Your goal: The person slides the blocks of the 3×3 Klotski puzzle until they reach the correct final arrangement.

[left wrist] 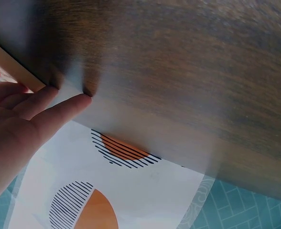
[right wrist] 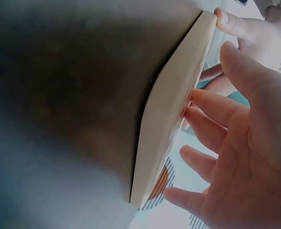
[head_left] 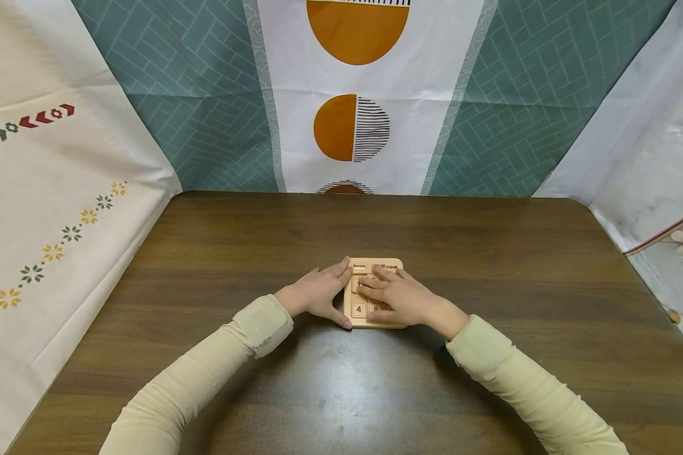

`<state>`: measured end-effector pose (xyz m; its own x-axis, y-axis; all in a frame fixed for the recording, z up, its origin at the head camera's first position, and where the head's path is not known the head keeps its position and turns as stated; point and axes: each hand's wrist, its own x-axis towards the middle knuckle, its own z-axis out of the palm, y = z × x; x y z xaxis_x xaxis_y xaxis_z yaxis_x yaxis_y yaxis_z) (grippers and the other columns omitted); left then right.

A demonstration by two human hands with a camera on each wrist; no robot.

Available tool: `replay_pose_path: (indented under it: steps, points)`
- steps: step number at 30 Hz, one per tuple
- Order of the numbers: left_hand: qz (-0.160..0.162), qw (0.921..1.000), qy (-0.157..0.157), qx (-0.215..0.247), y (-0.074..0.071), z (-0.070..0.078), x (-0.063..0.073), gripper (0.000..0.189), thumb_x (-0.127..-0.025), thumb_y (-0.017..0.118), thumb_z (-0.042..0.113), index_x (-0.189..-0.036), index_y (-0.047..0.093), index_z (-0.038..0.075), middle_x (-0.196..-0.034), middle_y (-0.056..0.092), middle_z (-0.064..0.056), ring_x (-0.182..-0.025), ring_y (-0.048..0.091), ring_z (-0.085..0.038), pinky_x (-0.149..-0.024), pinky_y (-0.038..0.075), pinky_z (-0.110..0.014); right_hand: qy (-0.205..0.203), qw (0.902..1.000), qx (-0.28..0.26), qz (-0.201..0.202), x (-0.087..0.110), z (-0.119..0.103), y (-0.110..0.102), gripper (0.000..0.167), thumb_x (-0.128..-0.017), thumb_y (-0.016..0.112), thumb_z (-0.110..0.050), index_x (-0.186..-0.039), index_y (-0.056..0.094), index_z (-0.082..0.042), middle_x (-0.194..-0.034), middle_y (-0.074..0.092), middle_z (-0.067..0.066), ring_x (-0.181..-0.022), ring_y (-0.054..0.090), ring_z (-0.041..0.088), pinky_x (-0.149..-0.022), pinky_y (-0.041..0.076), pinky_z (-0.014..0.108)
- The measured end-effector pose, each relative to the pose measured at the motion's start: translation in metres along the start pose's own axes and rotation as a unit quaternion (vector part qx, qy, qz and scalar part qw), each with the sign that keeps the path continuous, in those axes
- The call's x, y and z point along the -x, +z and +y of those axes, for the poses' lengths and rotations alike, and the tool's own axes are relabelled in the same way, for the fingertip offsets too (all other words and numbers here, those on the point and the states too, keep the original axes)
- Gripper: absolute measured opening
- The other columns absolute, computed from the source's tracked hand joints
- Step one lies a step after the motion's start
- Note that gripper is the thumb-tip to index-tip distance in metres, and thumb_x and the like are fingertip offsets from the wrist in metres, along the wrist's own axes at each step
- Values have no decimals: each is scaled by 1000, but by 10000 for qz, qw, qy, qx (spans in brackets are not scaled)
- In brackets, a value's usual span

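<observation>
A pale wooden number slide puzzle [head_left: 370,261] lies flat on the table, with square numbered tiles in its frame. Along its left edge rests my left hand [head_left: 320,292], thumb by the near corner and fingers by the far one. The left wrist view shows those fingers stretched out beside the puzzle's rim [left wrist: 14,67]. My right hand [head_left: 405,299] spreads over the tiles, fingertips touching the face and hiding much of the right side. From the right wrist, the puzzle's thick side [right wrist: 164,105] shows, with some right fingers on its face. A tile marked 4 [head_left: 358,309] is readable.
The dark wooden table [head_left: 341,392] reaches back to a hanging teal and white cloth [head_left: 205,126] with orange half circles. An embroidered white cloth [head_left: 45,189] hangs along the left side; pale fabric [head_left: 649,158] borders the right.
</observation>
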<state>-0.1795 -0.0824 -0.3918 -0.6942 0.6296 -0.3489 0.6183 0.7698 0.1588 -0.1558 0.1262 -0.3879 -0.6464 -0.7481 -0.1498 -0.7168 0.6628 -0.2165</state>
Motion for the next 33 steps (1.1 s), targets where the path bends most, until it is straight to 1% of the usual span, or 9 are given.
replay_pose_path:
  steps: [5, 13, 18, 22, 28, 33]
  points:
    - [-5, 10000, -8, -5, 1, 0, 0, 117, -65, 62, 70, -144, 15, -2, -150, 1, -18, -136, 14, -26, -100, 26, -54, -117, 9999, -18, 44, 4, -4, 1, 59, -89, 52, -45, -137, 43, -12, -143, 35, 6, -135, 19, 33, -98, 22, 61]
    - [16, 10000, -7, 0, 0, 1, 0, 116, -66, 63, 69, -144, 15, -2, -150, 1, -19, -136, 15, -27, -100, 26, -55, -257, 9996, 73, 101, 10, -8, 3, 61, -88, 54, -46, -136, 44, -11, -142, 37, 8, -133, 23, 33, -99, 23, 59]
    - [4, 10000, -15, 33, -1, 1, 0, 116, -66, 63, 69, -144, 15, -2, -150, 2, -19, -136, 15, -27, -100, 26, -54, -313, 9993, 57, 182, 13, -7, 2, 60, -88, 54, -45, -136, 44, -11, -142, 38, 8, -133, 24, 34, -99, 23, 59]
    - [0, 10000, -9, 27, -1, 2, 0, 116, -65, 63, 69, -144, 15, -3, -150, 2, -19, -136, 15, -27, -100, 26, -54, -159, 9995, 31, 260, 16, -2, -1, 59, -88, 54, -44, -136, 44, -10, -142, 37, 8, -133, 22, 34, -98, 23, 60]
    - [-12, 10000, -39, 25, -2, 3, 1, 116, -66, 64, 68, -144, 15, -2, -150, 2, -18, -136, 15, -26, -101, 26, -53, 272, 9992, 58, 270, 19, 9, -2, 59, -88, 55, -43, -136, 44, -10, -141, 39, 7, -134, 22, 32, -97, 22, 62]
    - [-30, 10000, -54, 7, -2, 3, 1, 116, -66, 63, 69, -144, 15, -2, -150, 2, -18, -136, 15, -26, -101, 26, -53, 342, 9990, 44, 297, 19, 12, 0, 59, -88, 55, -43, -136, 45, -9, -140, 40, 8, -133, 22, 33, -97, 22, 62]
